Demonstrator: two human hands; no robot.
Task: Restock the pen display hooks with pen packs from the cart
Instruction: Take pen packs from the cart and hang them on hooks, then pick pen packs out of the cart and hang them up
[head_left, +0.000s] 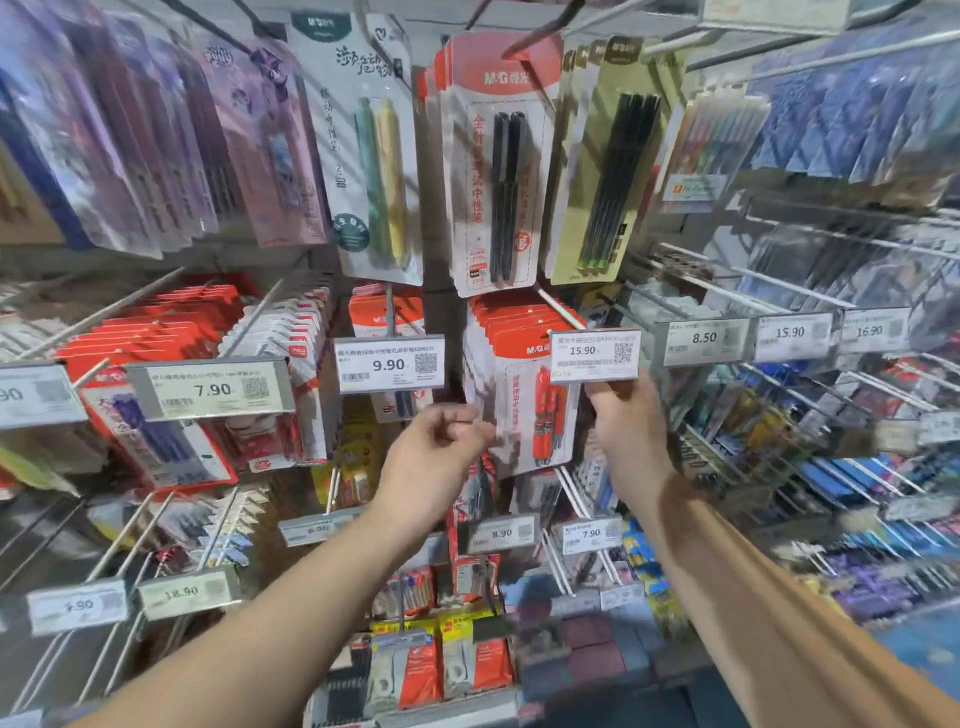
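A stack of red-topped pen packs (524, 395) holding red pens hangs on a hook in the middle of the display. My left hand (441, 457) pinches the lower left edge of the front pack. My right hand (623, 415) reaches up just right of the stack, its fingers at the bottom edge of the 15.90 price tag (595, 356) on that hook's tip. The hook's rod (561, 309) runs back above the packs. No cart is in view.
Hooks full of pen packs surround this one: black-pen packs (498, 176) above, a 9.90 tag (389, 364) to the left, a 7.90 tag (213, 387) further left, wire hooks with 8.50 and 15.90 tags on the right. Lower rows of hooks jut toward me.
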